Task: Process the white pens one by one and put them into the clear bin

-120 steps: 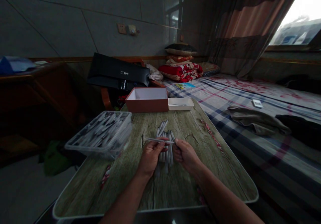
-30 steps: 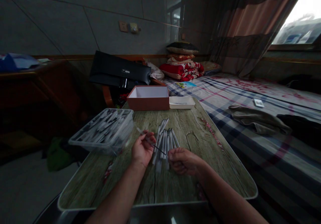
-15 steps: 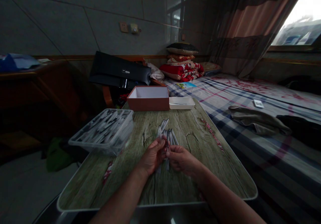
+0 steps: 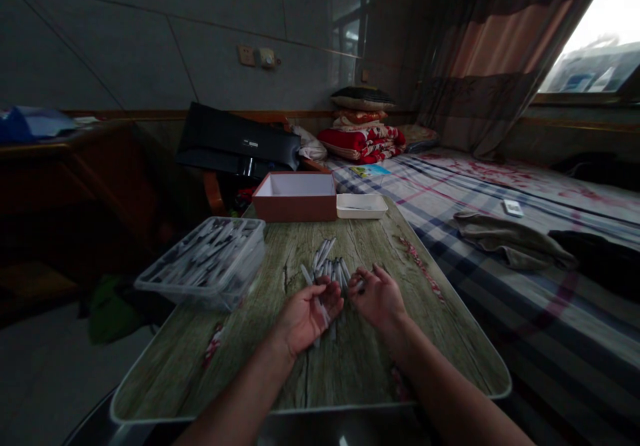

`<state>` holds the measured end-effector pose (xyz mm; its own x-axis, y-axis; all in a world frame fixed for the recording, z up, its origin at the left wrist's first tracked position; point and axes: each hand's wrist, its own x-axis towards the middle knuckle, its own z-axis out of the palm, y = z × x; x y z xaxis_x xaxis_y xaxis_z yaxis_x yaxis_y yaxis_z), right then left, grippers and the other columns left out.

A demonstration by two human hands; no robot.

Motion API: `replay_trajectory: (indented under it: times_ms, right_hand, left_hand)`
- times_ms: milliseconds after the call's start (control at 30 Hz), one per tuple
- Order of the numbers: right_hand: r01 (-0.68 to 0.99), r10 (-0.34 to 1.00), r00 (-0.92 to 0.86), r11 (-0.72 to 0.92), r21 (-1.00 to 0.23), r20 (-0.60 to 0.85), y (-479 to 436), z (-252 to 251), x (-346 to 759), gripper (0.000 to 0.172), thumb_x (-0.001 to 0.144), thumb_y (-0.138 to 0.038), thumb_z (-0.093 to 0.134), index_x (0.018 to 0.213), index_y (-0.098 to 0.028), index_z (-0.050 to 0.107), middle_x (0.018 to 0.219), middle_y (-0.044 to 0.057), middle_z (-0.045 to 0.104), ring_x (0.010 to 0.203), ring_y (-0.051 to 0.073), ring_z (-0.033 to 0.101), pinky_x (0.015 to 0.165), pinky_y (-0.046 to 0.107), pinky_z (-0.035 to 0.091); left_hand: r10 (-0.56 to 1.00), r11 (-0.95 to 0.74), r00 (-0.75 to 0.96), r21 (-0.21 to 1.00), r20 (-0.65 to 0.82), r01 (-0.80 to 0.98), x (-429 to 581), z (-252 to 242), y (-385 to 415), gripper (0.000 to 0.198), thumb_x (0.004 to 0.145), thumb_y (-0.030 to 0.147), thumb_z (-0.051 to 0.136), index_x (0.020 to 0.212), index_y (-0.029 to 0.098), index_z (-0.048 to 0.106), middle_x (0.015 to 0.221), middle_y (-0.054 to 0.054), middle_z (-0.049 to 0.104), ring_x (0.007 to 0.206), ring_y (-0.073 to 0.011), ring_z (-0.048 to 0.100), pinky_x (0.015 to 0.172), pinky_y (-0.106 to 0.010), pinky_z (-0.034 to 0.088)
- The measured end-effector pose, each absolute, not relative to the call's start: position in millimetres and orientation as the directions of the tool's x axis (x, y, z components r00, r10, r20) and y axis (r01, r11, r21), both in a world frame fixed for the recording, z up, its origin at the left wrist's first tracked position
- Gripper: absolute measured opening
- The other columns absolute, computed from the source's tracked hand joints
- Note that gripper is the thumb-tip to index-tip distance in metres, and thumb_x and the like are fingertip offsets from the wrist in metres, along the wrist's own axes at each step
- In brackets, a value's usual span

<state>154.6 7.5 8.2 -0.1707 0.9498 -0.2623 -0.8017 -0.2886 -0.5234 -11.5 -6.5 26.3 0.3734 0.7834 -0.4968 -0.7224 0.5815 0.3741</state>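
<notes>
Pens lie grouped just beyond the left hand, which, fingers slack, holds another pen; the right hand half curls (its grip unclear). Work looks partway: many others fill the clear box left of both.

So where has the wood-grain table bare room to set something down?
Right side of the table, between the right hand and the plaid bed; near-left corner, between the clear plastic box and left forearm. Crowded: centre, with slim grey pens.
</notes>
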Motion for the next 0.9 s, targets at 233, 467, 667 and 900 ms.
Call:
replay_trajectory:
  times_ms: [233, 467, 667, 900]
  right_hand:
    - [-0.765, 0.989, 0.005, -0.092, -0.637, -0.15, 2, 17, 145, 0.036, 0.081, -0.054, 0.05, 0.07, -0.021, 0.057, 0.072, 0.005, 0.054, 0.074, 0.021, 0.056, 0.071, 0.036, 0.047]
    - [-0.357, 0.991, -0.119, 0.011, -0.934, 0.057, -19, 8, 133, 0.056, 0.082, -0.071, 0.04, 0.09, -0.02, 0.063, 0.077, 0.004, 0.058, 0.064, 0.015, 0.05, 0.06, 0.026, 0.042]
    - [-0.333, 0.983, -0.116, 0.097, -0.938, 0.142, -22, 12, 139, 0.055, 0.086, -0.067, 0.036, 0.092, -0.02, 0.064, 0.091, 0.007, 0.062, 0.077, 0.017, 0.054, 0.067, 0.028, 0.043]
    - [-0.318, 0.958, 0.218, 0.25, -0.915, 0.187, -4, 0, 152, 0.036, 0.087, -0.052, 0.048, 0.078, -0.021, 0.062, 0.077, 0.004, 0.059, 0.076, 0.018, 0.054, 0.075, 0.033, 0.044]
  left_hand:
    - [0.773, 0.578, 0.354, 0.354, -0.526, -0.736, 14, 19, -23, 0.017, 0.082, 0.004, 0.047, 0.084, 0.012, 0.062, 0.081, -0.009, 0.071, 0.076, -0.0175, 0.07, 0.077, -0.034, 0.055]
    - [0.771, 0.575, 0.379, 0.303, -0.511, -0.76, 24, 20, -24, 0.016, 0.083, 0.008, 0.049, 0.081, 0.012, 0.065, 0.077, -0.009, 0.072, 0.074, -0.0187, 0.07, 0.076, -0.033, 0.055]
    - [0.764, 0.562, 0.362, 0.274, -0.534, -0.781, 27, 17, -24, 0.014, 0.083, 0.008, 0.05, 0.08, 0.01, 0.063, 0.079, -0.011, 0.072, 0.075, -0.0183, 0.07, 0.075, -0.031, 0.057]
    - [0.727, 0.559, 0.268, 0.318, -0.632, -0.766, 16, 36, -29, 0.015, 0.08, 0.0, 0.049, 0.079, 0.011, 0.06, 0.073, -0.008, 0.067, 0.061, -0.0118, 0.066, 0.054, -0.02, 0.055]
